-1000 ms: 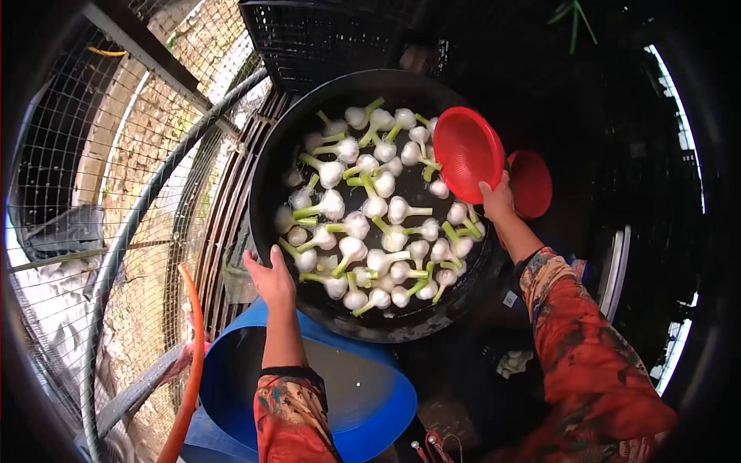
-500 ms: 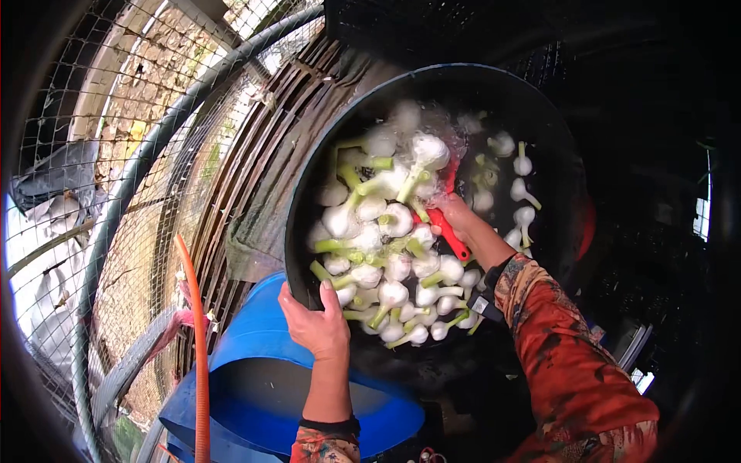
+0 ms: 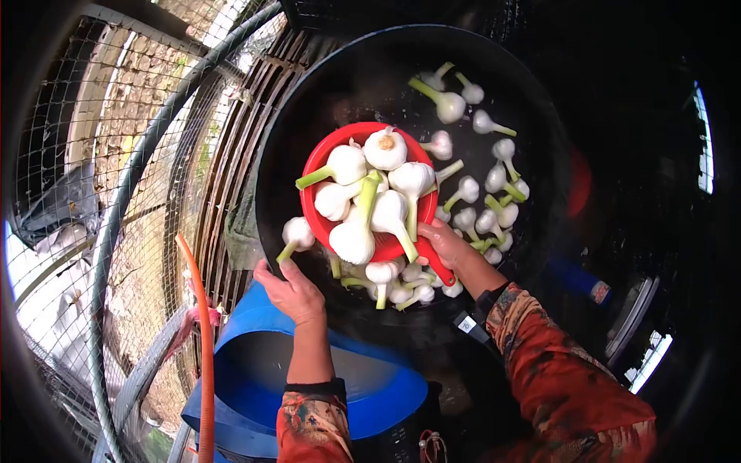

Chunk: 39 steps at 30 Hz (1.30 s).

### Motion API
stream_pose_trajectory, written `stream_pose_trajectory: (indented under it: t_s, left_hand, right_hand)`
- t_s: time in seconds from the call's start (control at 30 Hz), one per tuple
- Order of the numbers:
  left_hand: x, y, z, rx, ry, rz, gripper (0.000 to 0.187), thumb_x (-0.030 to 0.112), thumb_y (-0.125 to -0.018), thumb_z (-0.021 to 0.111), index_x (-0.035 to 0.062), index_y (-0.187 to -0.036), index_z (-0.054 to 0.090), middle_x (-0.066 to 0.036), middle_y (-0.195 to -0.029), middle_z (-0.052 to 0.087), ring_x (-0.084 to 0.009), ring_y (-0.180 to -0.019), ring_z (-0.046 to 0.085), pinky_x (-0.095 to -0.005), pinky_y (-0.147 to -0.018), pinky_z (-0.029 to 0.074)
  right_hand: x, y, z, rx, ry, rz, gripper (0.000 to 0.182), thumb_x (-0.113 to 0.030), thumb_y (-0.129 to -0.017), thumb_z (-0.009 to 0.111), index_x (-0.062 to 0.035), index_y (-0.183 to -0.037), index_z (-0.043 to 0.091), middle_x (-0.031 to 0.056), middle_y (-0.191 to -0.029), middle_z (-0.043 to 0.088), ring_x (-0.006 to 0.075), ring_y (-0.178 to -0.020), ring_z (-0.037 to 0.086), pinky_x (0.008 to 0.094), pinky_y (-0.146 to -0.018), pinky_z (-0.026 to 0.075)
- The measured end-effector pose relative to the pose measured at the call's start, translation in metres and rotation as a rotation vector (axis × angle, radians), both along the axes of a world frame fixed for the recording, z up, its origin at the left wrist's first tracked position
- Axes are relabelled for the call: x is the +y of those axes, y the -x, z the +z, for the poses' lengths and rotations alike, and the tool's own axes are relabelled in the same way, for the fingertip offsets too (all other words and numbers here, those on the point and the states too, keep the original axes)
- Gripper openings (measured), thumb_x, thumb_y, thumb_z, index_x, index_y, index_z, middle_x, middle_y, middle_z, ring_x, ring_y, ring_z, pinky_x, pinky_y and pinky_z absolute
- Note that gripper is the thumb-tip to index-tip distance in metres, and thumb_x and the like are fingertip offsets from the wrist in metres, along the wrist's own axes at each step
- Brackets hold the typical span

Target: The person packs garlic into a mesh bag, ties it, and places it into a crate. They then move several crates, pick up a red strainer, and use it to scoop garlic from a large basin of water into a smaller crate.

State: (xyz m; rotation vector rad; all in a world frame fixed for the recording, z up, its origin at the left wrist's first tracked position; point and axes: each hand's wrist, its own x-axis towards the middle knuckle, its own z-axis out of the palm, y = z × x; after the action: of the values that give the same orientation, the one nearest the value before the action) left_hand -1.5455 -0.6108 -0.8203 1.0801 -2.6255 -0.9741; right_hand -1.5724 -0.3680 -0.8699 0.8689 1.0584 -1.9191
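My right hand (image 3: 446, 245) is closed round the handle of a red scoop (image 3: 315, 214) that is heaped with garlic bulbs (image 3: 386, 148) with short green stems. The scoop is raised over a large round dark tub (image 3: 363, 48) of water. More garlic bulbs (image 3: 498, 174) float at the tub's right side, and others lie below the scoop. At the tub's lower left rim is my left hand (image 3: 293, 293), its thumb and fingers apart, holding nothing, close to one bulb (image 3: 298, 233).
A blue barrel (image 3: 386, 401) with an open top stands below the tub. An orange hose (image 3: 205, 347) rises at the left, before wire netting (image 3: 62, 147) and a curved pipe (image 3: 127, 193). Stacked slats (image 3: 231, 147) stand left of the tub.
The red scoop has come up out of the water, filled with garlic, and now faces upward at the tub's left. My left hand has shifted slightly left. The view has moved a little.
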Motion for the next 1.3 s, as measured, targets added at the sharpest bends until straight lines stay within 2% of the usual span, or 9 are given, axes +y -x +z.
stream_pose_trajectory:
  t_s: [0.2, 0.3, 0.37, 0.57, 0.9, 1.03, 1.13, 1.27, 1.3]
  left_hand:
    - [-0.005, -0.003, -0.009, 0.022, -0.044, -0.016, 0.060, 0.046, -0.086, 0.044, -0.0086, -0.109, 0.042, -0.028, -0.104, 0.049, -0.0397, -0.097, 0.046, -0.0408, -0.086, 0.035]
    - [-0.012, -0.017, 0.003, 0.091, -0.631, 0.018, 0.046, 0.040, -0.086, 0.049, -0.0013, -0.107, 0.045, -0.012, -0.097, 0.050, -0.0198, -0.087, 0.048, -0.0307, -0.078, 0.038]
    - [-0.008, -0.065, -0.007, 0.104, -0.475, 0.047, 0.046, 0.033, -0.084, 0.054, 0.0005, -0.113, 0.041, -0.008, -0.103, 0.048, -0.0171, -0.089, 0.048, -0.0269, -0.078, 0.038]
    - [-0.011, -0.263, 0.151, -0.092, -0.764, -0.210, 0.050, 0.019, -0.084, 0.057, 0.0056, -0.124, 0.031, -0.008, -0.106, 0.052, -0.0147, -0.073, 0.056, -0.0190, -0.055, 0.042]
    - [-0.022, -0.504, 0.090, -0.588, -0.575, 0.001, 0.028, 0.023, -0.081, 0.057, 0.0105, -0.102, 0.044, -0.009, -0.088, 0.057, -0.0233, -0.064, 0.059, -0.0270, -0.043, 0.042]
    - [0.026, -0.508, 0.109, -0.683, -0.570, -0.166, 0.030, 0.025, -0.083, 0.055, 0.0083, -0.106, 0.044, -0.010, -0.092, 0.058, -0.0231, -0.066, 0.060, -0.0285, -0.048, 0.044]
    - [0.065, -0.507, 0.109, -0.723, -0.628, -0.254, 0.036, 0.026, -0.083, 0.054, 0.0085, -0.112, 0.041, -0.011, -0.094, 0.056, -0.0263, -0.073, 0.059, -0.0315, -0.053, 0.045]
    - [0.081, -0.528, 0.119, -0.729, -0.578, -0.278, 0.038, 0.027, -0.082, 0.053, 0.0078, -0.113, 0.041, -0.011, -0.097, 0.057, -0.0260, -0.074, 0.059, -0.0298, -0.053, 0.044]
    - [0.084, -0.532, 0.122, -0.720, -0.582, -0.275, 0.038, 0.027, -0.082, 0.053, 0.0078, -0.113, 0.041, -0.011, -0.097, 0.057, -0.0260, -0.074, 0.059, -0.0298, -0.053, 0.044]
  right_hand:
    - [0.049, -0.061, 0.060, 0.056, -0.075, -0.134, 0.018, -0.017, -0.086, 0.047, -0.0049, -0.098, 0.052, 0.0085, -0.072, 0.056, 0.0144, -0.041, 0.047, 0.0256, -0.034, 0.036]
    - [0.078, -0.117, 0.106, 0.203, -0.034, -0.159, 0.021, -0.020, -0.087, 0.047, -0.0085, -0.103, 0.051, 0.0077, -0.076, 0.058, 0.0140, -0.044, 0.048, 0.0253, -0.034, 0.037]
    - [0.097, -0.159, 0.139, 0.209, -0.074, -0.240, 0.025, -0.022, -0.087, 0.046, -0.0096, -0.109, 0.049, 0.0064, -0.077, 0.058, 0.0148, -0.045, 0.050, 0.0257, -0.035, 0.038]
    - [0.124, -0.323, 0.242, 0.182, -0.065, -0.411, 0.018, -0.018, -0.085, 0.048, -0.0028, -0.091, 0.055, 0.0080, -0.070, 0.056, 0.0162, -0.044, 0.049, 0.0277, -0.037, 0.036]
    - [0.300, -0.595, 0.152, 0.069, -0.219, -0.839, 0.015, -0.021, -0.084, 0.049, -0.0084, -0.084, 0.057, 0.0041, -0.064, 0.054, 0.0135, -0.048, 0.049, 0.0266, -0.036, 0.036]
    - [0.353, -0.644, 0.153, -0.035, -0.508, -0.953, 0.023, -0.030, -0.081, 0.054, -0.0083, -0.087, 0.056, 0.0041, -0.057, 0.050, 0.0152, -0.039, 0.045, 0.0282, -0.036, 0.038]
    - [0.404, -0.697, 0.078, -0.683, -1.224, -0.834, 0.032, -0.038, -0.081, 0.054, -0.0064, -0.088, 0.054, 0.0063, -0.056, 0.052, 0.0165, -0.040, 0.048, 0.0310, -0.036, 0.038]
    - [0.380, -0.841, -0.035, -0.606, -1.724, -0.747, 0.041, -0.044, -0.081, 0.053, -0.0061, -0.097, 0.050, 0.0066, -0.057, 0.052, 0.0176, -0.040, 0.048, 0.0338, -0.036, 0.038]
    - [0.373, -0.828, 0.000, -0.591, -1.376, -1.088, 0.041, -0.044, -0.081, 0.053, -0.0081, -0.099, 0.048, 0.0061, -0.059, 0.052, 0.0176, -0.040, 0.047, 0.0330, -0.036, 0.037]
